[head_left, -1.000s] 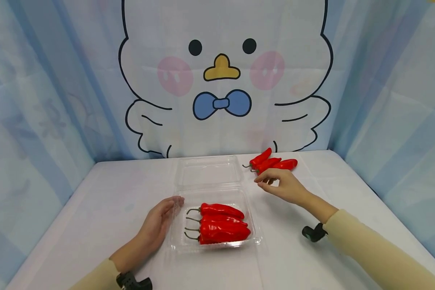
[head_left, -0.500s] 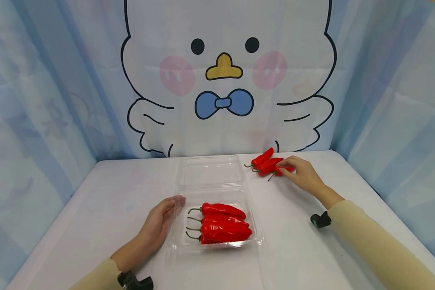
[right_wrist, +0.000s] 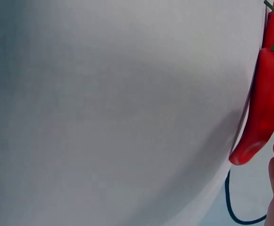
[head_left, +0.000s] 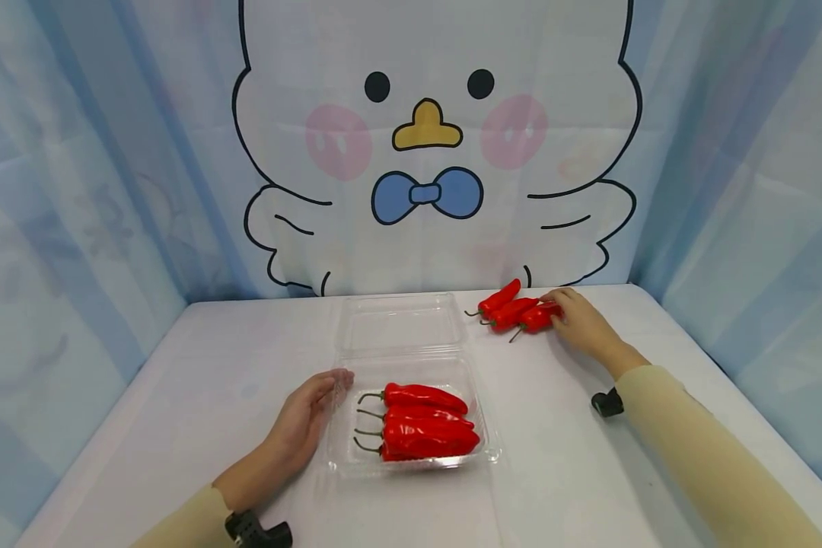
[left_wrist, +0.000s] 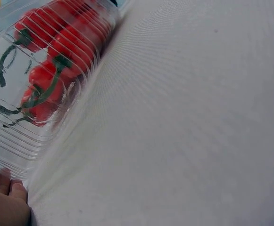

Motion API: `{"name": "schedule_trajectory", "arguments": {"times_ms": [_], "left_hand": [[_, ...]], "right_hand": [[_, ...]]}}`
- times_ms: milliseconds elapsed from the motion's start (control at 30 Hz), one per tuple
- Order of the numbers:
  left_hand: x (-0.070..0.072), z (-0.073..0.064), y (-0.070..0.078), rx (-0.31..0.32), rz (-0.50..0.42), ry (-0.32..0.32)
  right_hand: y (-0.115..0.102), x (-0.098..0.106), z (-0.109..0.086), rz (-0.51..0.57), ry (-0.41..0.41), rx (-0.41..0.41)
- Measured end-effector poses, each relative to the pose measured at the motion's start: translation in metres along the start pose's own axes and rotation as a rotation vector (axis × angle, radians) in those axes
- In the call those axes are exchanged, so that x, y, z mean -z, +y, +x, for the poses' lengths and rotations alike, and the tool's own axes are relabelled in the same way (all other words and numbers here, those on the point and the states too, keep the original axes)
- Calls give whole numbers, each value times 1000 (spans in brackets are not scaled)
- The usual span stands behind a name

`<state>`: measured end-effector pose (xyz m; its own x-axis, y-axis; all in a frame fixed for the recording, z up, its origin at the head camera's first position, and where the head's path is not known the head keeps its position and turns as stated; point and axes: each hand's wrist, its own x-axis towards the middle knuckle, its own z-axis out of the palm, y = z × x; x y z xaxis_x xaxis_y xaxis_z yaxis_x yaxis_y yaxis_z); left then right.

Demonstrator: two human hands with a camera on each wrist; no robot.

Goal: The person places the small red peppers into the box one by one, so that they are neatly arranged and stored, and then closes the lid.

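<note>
My left hand (head_left: 300,422) rests along the left wall of a clear plastic clamshell box (head_left: 479,380), its fingertips at the rim. Several red chili peppers (head_left: 425,438) lie side by side in the box, green stems pointing left. In the left wrist view, the peppers (left_wrist: 75,47) show through the box's ribbed wall, with my fingers (left_wrist: 4,181) at its end. At the back right, my right hand (head_left: 584,323) has thumb and fingers around the tip end of the nearest loose chili pepper (head_left: 536,318). That chili pepper (right_wrist: 266,99) lies along the right edge of the right wrist view.
Two more red peppers (head_left: 511,312) lie against the left side of the one at my right hand. The box's lid (head_left: 400,323) is folded back flat behind it. A white cloth covers the table (head_left: 246,358), with a printed curtain (head_left: 425,243) behind.
My right hand has moved right and back over the loose peppers, to the tip end of the nearest one. Those peppers and my left hand at the box have stayed put.
</note>
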<state>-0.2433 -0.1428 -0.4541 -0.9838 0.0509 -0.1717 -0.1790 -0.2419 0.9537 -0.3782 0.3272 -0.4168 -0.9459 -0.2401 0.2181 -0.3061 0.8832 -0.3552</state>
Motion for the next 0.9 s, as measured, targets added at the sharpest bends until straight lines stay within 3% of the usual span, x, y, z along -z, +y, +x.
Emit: {"name": "schedule_trajectory", "arguments": {"times_ms": [533,800,900], "left_hand": [[1,-1,0,8,-13,-7],[1,-1,-1,2,-10,-3],[0,-1,0,0,-14,3]], "right_hand": [[-3,2,3,-84,-141,-28],[-6,0,0,-31,-147,-75],[-7,2,-2,-14,-123,-50]]}}
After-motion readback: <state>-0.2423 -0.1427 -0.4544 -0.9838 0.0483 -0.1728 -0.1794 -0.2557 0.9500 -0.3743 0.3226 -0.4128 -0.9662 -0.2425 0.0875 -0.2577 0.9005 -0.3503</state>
